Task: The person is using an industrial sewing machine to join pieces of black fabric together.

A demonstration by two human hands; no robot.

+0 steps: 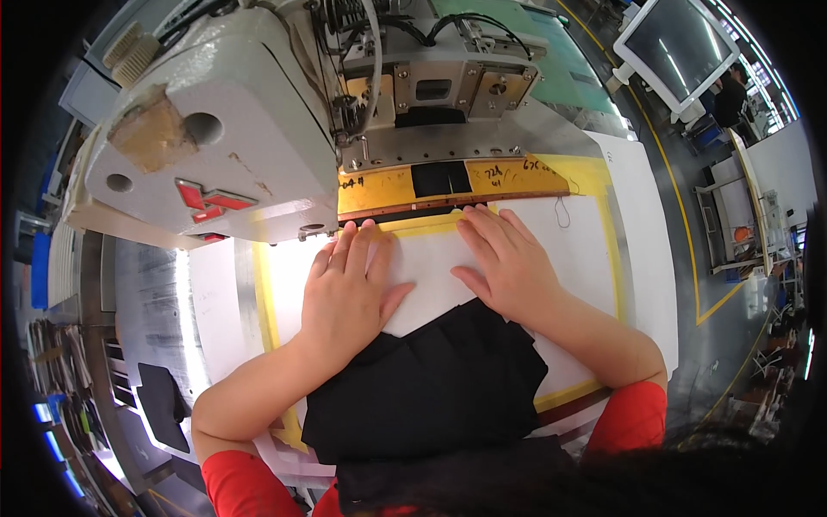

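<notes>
My left hand (345,289) lies flat with fingers stretched on a white sheet (422,267), its fingertips at a yellow-taped edge beside the sewing machine head (215,138). Opposite it, my right hand (512,267) is also flat and spread. Its fingertips touch the same edge, next to a narrow black strip (422,213) partly hidden under a yellow bar (517,177). A black fabric patch (441,179) sits on that bar. Between my forearms, a stack of black fabric pieces (422,392) rests on the sheet near my body. Neither hand grips anything.
A metal clamp carriage (431,95) spans the far side, behind the yellow bar. Black pieces (162,405) lie at the left. A loose thread (562,211) lies right of my right hand. A monitor (676,52) stands at the far right.
</notes>
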